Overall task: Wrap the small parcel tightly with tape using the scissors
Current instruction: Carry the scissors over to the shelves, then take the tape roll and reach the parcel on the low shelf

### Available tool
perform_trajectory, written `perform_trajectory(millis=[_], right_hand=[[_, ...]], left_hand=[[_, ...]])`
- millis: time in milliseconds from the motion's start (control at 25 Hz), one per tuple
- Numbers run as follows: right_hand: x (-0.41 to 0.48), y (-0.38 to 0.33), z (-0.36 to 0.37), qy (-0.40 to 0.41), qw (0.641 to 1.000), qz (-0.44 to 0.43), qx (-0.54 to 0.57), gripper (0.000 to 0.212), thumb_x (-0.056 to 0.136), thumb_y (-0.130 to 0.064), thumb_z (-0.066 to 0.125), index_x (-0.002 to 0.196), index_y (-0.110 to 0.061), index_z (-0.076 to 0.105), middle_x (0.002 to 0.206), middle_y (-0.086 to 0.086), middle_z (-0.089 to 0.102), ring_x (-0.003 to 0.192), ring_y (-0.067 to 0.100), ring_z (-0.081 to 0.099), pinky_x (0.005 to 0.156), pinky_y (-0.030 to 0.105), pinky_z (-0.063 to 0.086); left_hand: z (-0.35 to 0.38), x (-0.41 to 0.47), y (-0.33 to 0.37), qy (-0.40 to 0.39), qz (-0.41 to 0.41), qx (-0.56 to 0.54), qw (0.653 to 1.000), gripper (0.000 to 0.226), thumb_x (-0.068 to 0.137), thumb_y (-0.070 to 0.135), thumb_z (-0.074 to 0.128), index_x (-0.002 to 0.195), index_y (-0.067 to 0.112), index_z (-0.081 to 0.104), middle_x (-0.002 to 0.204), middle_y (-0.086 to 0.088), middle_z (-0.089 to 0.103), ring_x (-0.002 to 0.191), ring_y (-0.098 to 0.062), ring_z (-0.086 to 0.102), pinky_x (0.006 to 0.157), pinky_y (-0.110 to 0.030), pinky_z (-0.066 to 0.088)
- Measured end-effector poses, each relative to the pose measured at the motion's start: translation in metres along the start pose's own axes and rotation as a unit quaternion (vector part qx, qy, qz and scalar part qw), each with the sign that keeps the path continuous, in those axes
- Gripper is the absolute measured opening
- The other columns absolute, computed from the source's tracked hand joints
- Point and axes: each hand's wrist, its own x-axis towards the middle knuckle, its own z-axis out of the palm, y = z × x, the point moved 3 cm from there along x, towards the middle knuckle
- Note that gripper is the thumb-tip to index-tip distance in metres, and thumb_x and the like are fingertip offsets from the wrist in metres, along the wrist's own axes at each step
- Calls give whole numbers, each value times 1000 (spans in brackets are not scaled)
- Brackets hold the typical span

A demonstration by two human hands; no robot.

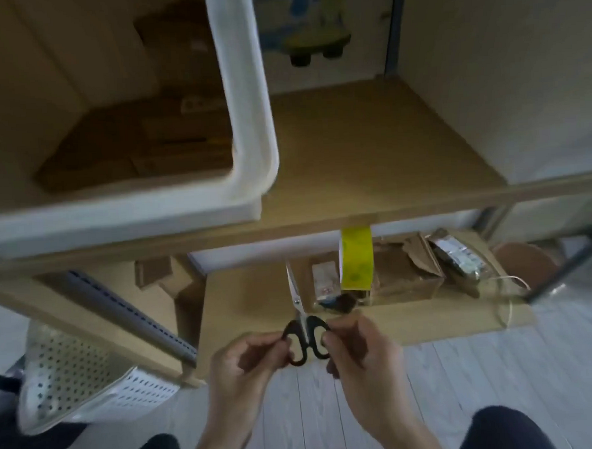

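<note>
Nearest us, our left hand [247,360] and right hand [359,344] each pinch one black loop of the scissors [303,330]. The fingers are curled round the handles, and the blades lie together, pointing away. We judge the scissors light and rigid, best held through the loops, well clear of the sharp tips. Beside the blades, on the low shelf [243,295], lies the small parcel [325,279]. It looks light and slightly crinkly, so we would grip it by its long edges. Just right of it hangs the yellow tape roll [356,259], apparently stuck to the upper shelf's edge [288,230]. We expect its tape to be thin, sticky and quick to crease.
</note>
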Motion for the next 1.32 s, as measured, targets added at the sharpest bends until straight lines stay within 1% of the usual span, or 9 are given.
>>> perform_trajectory(millis=[80,160,360,640,920,1040,1120,1240,1320], right_hand=[[26,36,27,20,999,-27,12,16,91,-7,67,81,-18,63,60,1,67,50,14,62,51,24,50],[50,66,50,32,998,-43,25,14,92,-4,66,84,-15,63,63,2,67,50,16,63,50,26,50],[80,103,85,33,996,-81,34,13,91,-2,66,86,-14,65,66,4,68,51,18,63,50,27,51],[92,121,101,27,992,-112,46,11,92,-1,66,87,-11,65,65,4,67,50,18,62,49,27,51],[78,112,87,10,988,-147,41,9,91,-2,67,90,-11,66,73,9,71,52,22,64,51,32,55],[75,115,76,11,990,-139,14,9,91,-5,69,90,-13,66,73,7,72,54,24,66,52,32,55],[83,123,75,13,993,-117,-14,9,90,-6,70,90,-14,66,73,5,73,54,24,67,53,36,58],[110,146,98,-9,994,-81,-69,10,90,-6,70,92,-14,65,75,4,74,56,24,70,57,41,61],[129,170,124,-35,995,-44,-80,11,90,-5,69,96,-14,65,78,5,74,58,23,71,58,39,61]], left_hand=[[-6,35,-38,-6,32,-30,999,11,76,1,76,86,4,76,78,-13,77,73,-25,75,68,-25,61],[-12,69,-67,-9,63,-36,997,13,74,8,76,88,6,77,80,-12,77,75,-22,74,69,-23,59],[-28,108,-110,-6,111,-54,992,11,79,1,76,88,8,77,80,-8,77,74,-15,71,69,-22,58],[-36,119,-132,-8,122,-98,988,12,78,5,77,90,5,76,80,-8,77,74,-15,71,70,-24,59],[-35,101,-121,-30,145,-99,984,12,82,-2,74,92,3,74,76,-2,76,71,-11,69,67,-22,58],[-27,94,-120,-47,129,-53,989,15,83,-2,74,97,-2,73,78,-5,76,69,-11,69,65,-20,59],[-24,99,-120,-57,103,-2,993,17,83,2,76,99,-3,73,82,-13,75,68,-14,68,64,-21,58],[-31,134,-143,-43,62,74,994,12,83,6,78,95,7,74,86,-12,75,70,-18,68,71,-32,59],[-41,160,-175,-23,43,129,990,9,82,12,79,90,15,75,82,-6,76,69,-18,70,73,-33,58]])
